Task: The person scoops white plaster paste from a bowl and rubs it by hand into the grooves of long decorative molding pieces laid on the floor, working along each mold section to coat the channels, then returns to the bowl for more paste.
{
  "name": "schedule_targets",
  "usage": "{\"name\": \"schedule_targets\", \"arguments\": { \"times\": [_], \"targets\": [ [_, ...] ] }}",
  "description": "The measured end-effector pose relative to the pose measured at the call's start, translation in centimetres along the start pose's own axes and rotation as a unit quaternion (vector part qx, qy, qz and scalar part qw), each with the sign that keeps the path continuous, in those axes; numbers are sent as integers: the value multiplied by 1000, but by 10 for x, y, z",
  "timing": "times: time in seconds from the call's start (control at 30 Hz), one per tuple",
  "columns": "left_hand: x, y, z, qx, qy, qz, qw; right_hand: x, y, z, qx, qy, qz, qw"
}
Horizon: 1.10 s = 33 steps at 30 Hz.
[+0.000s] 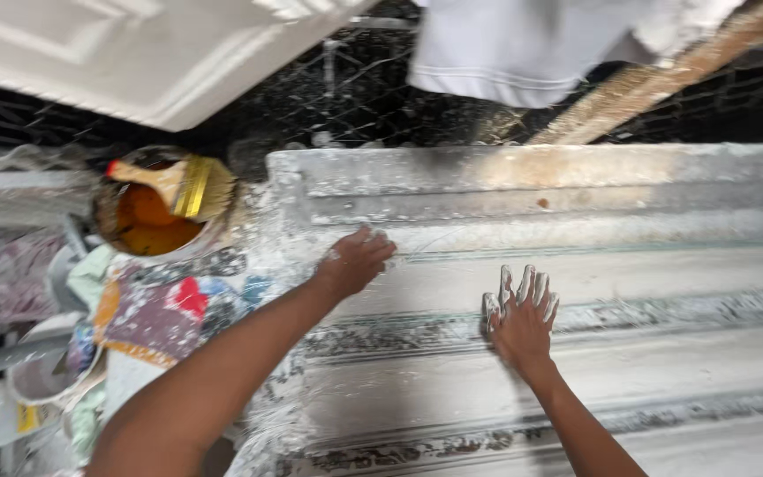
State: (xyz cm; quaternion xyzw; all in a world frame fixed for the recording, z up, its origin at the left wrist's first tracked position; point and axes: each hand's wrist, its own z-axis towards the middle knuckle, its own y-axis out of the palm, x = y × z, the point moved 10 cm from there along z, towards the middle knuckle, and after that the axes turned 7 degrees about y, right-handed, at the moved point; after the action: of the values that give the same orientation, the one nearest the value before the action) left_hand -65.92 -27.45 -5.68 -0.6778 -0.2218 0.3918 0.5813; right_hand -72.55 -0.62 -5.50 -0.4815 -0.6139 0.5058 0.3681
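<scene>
Long white moulded slab [576, 291]: lying flat as the working surface, its long axis running left to right and continuing past the right edge of the view; parallel ridges and grooves are following the same axis, with dark streaks showing in the grooves. Its left end is finishing near the middle of the view, with wet white plaster spilling over that edge.

White panelled board [134, 53]: leaning in beyond the far left corner of the surface.

White cloth [523, 44]: hanging over the far edge, beside a plaster-crusted wooden pole [664, 79] slanting up to the right.

Patterned rags [152, 309]: piling up just off the left end of the surface.

Round tin [147, 225]: sitting off the far left corner, holding orange liquid; a flat brush [178, 181] is resting across its rim, bristles pointing right.

Left hand [357, 261]: pressing palm-down on the slab near its left end, fingers loosely curled and pointing toward the far edge, gripping nothing.

Right hand [523, 318]: lying flat on a ridge toward the middle of the slab, plaster-coated fingers [527, 284] spread apart and pointing toward the far edge, across the long axis, closing on nothing.
</scene>
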Motion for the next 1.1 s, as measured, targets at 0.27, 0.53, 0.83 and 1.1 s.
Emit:
{"name": "schedule_targets", "arguments": {
  "times": [0.27, 0.53, 0.83, 1.1],
  "targets": [
    [76, -3, 229, 72, -22, -69, 995, 140, -9, 28, 5, 90, 51, 995],
    [149, -36, 455, -71, 22, -47, 996, 318, -33, 67, 97, 38, 63, 993],
    [245, -44, 742, -73, 55, -17, 996, 616, -68, 100, 147, 30, 146, 978],
    [336, -45, 996, -105, 64, 21, 992, 841, -124, 109, 192, 52, 164, 966]
  ]
}}
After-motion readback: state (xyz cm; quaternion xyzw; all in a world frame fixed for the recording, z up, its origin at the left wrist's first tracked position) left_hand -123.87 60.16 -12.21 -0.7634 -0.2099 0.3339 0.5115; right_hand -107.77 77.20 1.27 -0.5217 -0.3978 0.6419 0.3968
